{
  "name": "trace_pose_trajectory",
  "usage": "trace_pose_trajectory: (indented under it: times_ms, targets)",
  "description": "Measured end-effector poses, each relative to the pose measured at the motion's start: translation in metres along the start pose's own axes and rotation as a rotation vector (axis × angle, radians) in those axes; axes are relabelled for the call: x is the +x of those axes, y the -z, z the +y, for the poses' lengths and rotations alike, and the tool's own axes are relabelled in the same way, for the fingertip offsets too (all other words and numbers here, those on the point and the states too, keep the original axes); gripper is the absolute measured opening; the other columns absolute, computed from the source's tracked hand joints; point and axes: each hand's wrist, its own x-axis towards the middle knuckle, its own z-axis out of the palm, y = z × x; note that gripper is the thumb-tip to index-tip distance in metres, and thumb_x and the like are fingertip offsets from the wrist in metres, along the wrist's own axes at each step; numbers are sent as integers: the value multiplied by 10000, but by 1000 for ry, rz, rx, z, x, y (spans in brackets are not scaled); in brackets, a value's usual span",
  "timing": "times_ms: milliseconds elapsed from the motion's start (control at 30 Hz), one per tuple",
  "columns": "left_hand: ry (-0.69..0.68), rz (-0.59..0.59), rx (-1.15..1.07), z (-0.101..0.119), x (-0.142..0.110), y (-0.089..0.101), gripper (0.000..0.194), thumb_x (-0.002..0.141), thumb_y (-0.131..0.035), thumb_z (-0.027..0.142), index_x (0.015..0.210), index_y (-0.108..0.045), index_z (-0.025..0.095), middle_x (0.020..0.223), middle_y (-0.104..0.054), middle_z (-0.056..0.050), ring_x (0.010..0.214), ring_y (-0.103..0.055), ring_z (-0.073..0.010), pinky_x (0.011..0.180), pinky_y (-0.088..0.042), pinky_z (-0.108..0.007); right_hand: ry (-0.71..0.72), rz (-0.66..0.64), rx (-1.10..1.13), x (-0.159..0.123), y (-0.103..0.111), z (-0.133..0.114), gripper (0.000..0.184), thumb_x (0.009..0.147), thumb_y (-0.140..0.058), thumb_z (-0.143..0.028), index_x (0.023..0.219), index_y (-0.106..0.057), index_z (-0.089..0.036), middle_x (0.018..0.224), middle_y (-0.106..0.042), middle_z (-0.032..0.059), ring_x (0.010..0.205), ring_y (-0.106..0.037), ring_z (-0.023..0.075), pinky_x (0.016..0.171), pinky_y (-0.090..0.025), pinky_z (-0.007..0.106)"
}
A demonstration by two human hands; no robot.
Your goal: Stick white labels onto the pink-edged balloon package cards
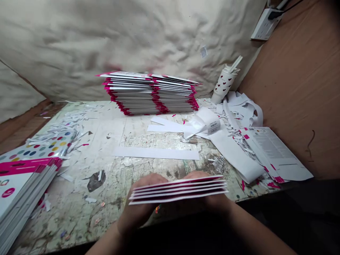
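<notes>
A small stack of flat white-and-pink card sleeves (179, 190) is held level, edge toward me, above the table's front edge. My left hand (136, 211) is closed on its left end, and my right hand (218, 204) grips its right end. Most of the fingers are hidden behind and under the cards. Just beyond the hands, a white paper strip (156, 153) lies across the table. Further back stands a tall pile of similar white-and-pink cards (138, 97), its pink edges facing me.
At the left sits another card stack (23, 198) beside dotted sheets (45, 148). A white roll of strip with a label (209, 122), a printed card (276, 152) and paper scraps lie at the right. A heart-patterned tumbler (223, 85) stands behind, below a wall socket (265, 26).
</notes>
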Motion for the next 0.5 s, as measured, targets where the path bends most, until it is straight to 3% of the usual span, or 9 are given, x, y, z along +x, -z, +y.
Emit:
trace_pose_trajectory:
  times_ms: [100,167,233,300,367,500]
  targets:
    - [-107,-170,249,-20,27,38,580,821,-385,616,1145,-616,194,1238,-593,-121,1149,-527,-294,956,-427,-443,-125,215,117,3,22,5,194,644,-767,-282,826,-705,-256,849,-729,32,788,-684,268,708,-574,401]
    - [-54,-149,643,-41,37,62,623,847,-328,589,1296,-496,192,1442,-389,-107,1332,-321,-297,1073,-268,-485,-158,373,201,11,45,3,245,634,-777,-293,857,-691,-241,920,-726,44,884,-673,276,792,-558,424]
    - [55,-119,998,-61,33,73,679,846,-315,571,1355,-416,134,1479,-306,-139,1369,-233,-321,1078,-225,-525,-219,415,273,21,66,-1,349,641,-771,-304,960,-656,-221,1008,-707,75,963,-652,287,837,-541,451]
    - [127,-94,1198,-75,16,70,721,847,-301,566,1373,-374,79,1465,-316,-176,1357,-249,-352,1051,-254,-546,-352,348,322,31,78,-3,415,636,-769,-297,1011,-617,-201,1012,-703,102,922,-666,300,784,-558,469]
    - [136,-29,1288,-79,-6,58,717,860,-281,545,1370,-374,49,1446,-340,-195,1334,-289,-375,1033,-269,-559,-499,234,373,42,77,-3,441,618,-773,-262,1014,-592,-188,978,-710,106,841,-685,295,732,-568,471]
    - [130,107,1336,-73,-29,49,650,892,-216,456,1331,-433,30,1434,-363,-188,1321,-319,-367,1039,-267,-548,-649,11,475,73,34,3,419,554,-777,-157,930,-592,-148,889,-723,91,750,-693,250,722,-569,422]
